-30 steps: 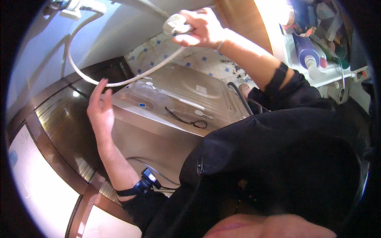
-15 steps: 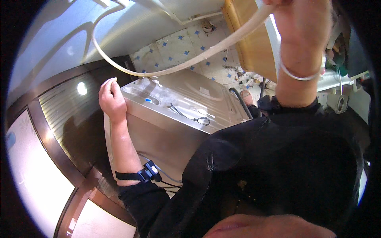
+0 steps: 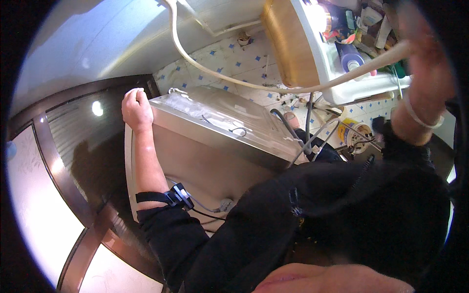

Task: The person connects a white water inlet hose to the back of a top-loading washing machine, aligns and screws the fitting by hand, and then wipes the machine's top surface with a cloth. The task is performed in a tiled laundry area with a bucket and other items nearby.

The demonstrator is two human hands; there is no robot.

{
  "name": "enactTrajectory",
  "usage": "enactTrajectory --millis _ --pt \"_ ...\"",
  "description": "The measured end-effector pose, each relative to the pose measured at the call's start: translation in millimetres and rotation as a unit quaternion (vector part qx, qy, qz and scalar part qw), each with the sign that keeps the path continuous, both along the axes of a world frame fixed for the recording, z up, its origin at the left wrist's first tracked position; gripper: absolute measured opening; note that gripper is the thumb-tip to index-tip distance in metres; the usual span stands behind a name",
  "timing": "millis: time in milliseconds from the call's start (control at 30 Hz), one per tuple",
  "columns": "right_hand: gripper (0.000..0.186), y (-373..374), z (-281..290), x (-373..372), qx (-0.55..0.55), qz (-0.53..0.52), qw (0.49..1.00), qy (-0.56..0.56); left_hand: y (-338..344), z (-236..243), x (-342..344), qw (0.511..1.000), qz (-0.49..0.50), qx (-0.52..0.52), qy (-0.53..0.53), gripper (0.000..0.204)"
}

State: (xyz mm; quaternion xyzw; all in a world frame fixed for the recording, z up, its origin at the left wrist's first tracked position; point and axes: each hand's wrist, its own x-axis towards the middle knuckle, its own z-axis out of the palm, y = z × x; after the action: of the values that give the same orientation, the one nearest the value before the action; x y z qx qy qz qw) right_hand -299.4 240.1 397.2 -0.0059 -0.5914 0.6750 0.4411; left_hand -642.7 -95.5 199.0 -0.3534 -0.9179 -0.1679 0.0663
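My left hand (image 3: 137,110) is curled over the top corner of a boxy beige appliance (image 3: 195,151), perhaps a washing machine, which stands at an angle before me. The fingertips are partly hidden. On its upper face lie clear plastic film and a thin dark strip (image 3: 238,131); a grey cord with a plug (image 3: 225,205) hangs along its near side. Raised at the far right, my right hand (image 3: 424,56) is blurred and closed around a long whitish hose (image 3: 234,80). From there the hose sags across the view, above the appliance's far side, and rises toward the upper left wall.
A white basin counter (image 3: 361,92) with bottles and clutter stands at the upper right over a wooden cabinet side (image 3: 288,49). Below it are a yellow-and-white bucket (image 3: 355,134), grey hoses and a foot. A dark-framed door (image 3: 78,141) is at left; debris lies on the tiled floor (image 3: 244,58).
My right hand has moved right and down, drawing the hose rightward across the counter. My left hand stays on the appliance's corner. The view has shifted, revealing the counter and the bucket.
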Motion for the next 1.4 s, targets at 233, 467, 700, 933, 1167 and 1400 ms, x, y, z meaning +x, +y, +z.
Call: enactTrajectory --millis 233,467,700,933,1167,1400 --pt "0.046 -88 -125 -118 0.060 0.022 0.973 -0.220 1 0 1 1.000 0.017 0.009 -0.007 0.026" --pt "0.039 -132 -276 -228 -0.127 0.283 0.866 -0.392 -1 -1 1 1.000 0.001 0.016 -0.005 0.021" --pt "0.025 -148 -380 -264 -0.353 0.562 0.696 -0.273 3 3 3 1.000 -0.009 0.012 -0.021 0.019" --pt "0.028 -179 -370 -257 -0.296 0.446 0.811 -0.235 1 -1 3 0.999 -0.022 0.001 -0.025 0.016" --pt "0.033 -200 -344 -247 -0.051 0.122 0.970 -0.203 33 20 11 0.980 -0.102 -0.172 0.016 0.032" --pt "0.030 -192 -310 -255 -0.033 0.011 0.990 -0.139 87 14 25 0.948 -0.029 -0.196 -0.249 0.049"
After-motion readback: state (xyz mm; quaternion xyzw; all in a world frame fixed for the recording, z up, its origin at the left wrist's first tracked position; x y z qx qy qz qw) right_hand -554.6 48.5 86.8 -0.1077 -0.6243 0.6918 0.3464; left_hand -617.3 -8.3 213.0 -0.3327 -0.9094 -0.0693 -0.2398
